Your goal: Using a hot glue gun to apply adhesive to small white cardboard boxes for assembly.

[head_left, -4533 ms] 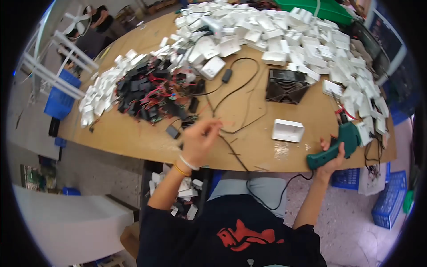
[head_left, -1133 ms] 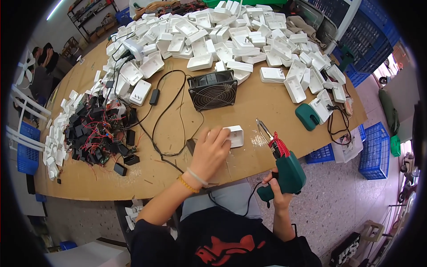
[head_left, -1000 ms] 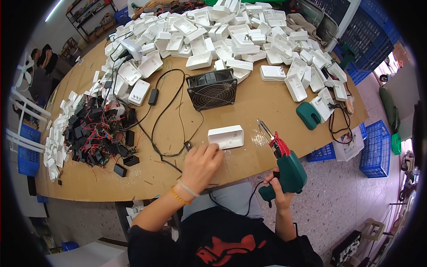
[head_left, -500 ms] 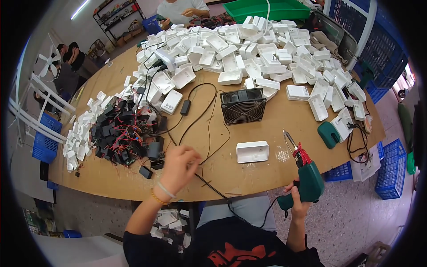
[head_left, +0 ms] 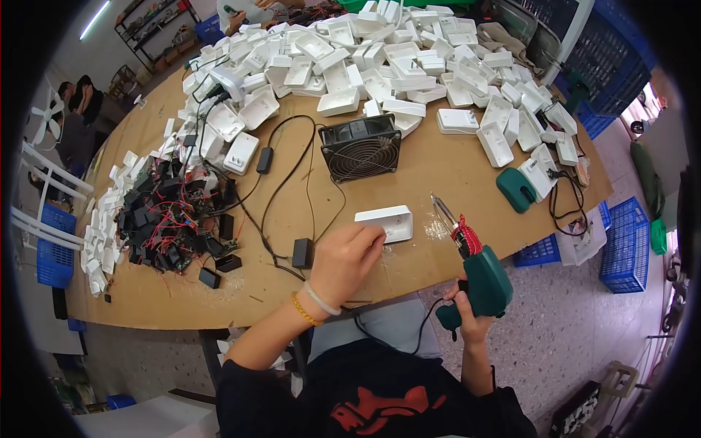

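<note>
My right hand (head_left: 469, 314) grips a green soldering gun (head_left: 488, 281) by its handle. Red wrapping surrounds the base of its metal tip (head_left: 443, 209), which points up and away over the table. My left hand (head_left: 347, 263) is closed, fingers curled together at the near left corner of a white plastic case (head_left: 395, 221). Whether it pinches the case or a small part is hidden. The case lies open side up. Left of that hand, a small black box (head_left: 302, 253) rests on the cardboard-covered table (head_left: 292, 296).
A black fan (head_left: 361, 148) stands beyond the case. White cases (head_left: 339, 102) are heaped across the back. Black boxes with red wires (head_left: 164, 219) pile up at left. Cables (head_left: 264, 219) cross the middle. A green holder (head_left: 515, 190) lies right. Another person (head_left: 248, 13) sits opposite.
My left hand has moved right to the white case. A black box now shows beside it where none was visible. The view has shifted; my right hand still holds the soldering gun.
</note>
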The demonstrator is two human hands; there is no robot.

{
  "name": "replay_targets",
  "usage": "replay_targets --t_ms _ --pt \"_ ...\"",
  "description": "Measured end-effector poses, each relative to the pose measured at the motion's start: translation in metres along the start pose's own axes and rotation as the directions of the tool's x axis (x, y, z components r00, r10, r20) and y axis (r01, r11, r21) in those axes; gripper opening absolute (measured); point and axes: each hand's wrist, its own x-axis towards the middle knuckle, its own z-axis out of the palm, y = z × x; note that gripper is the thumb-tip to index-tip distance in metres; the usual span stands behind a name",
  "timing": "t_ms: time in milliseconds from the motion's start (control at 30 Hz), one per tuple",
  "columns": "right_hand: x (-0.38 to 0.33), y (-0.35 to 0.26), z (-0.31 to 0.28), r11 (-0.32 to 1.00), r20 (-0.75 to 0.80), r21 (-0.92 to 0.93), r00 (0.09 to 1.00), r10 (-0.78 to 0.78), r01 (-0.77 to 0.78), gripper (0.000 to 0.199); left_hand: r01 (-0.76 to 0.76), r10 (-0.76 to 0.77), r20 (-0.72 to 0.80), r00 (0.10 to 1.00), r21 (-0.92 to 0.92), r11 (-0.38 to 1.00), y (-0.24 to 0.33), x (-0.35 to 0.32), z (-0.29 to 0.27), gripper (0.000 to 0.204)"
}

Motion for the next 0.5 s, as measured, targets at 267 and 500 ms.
replay_targets --t_ms 267,500 --pt "-0.021 0.015 -0.011 1.000 0.172 0.019 0.985 -0.013 0.010 0.031 -0.025 0.076 -0.198 0.977 0.248 0.969 -0.005 0.003 0.044 0.008" --pt "-0.042 0.023 -0.013 0.835 0.259 -0.484 0.954 -0.150 0.263 0.028 -0.020 0.023 -0.260 0.965 0.012 1.000 -0.021 0.002 0.061 0.011"
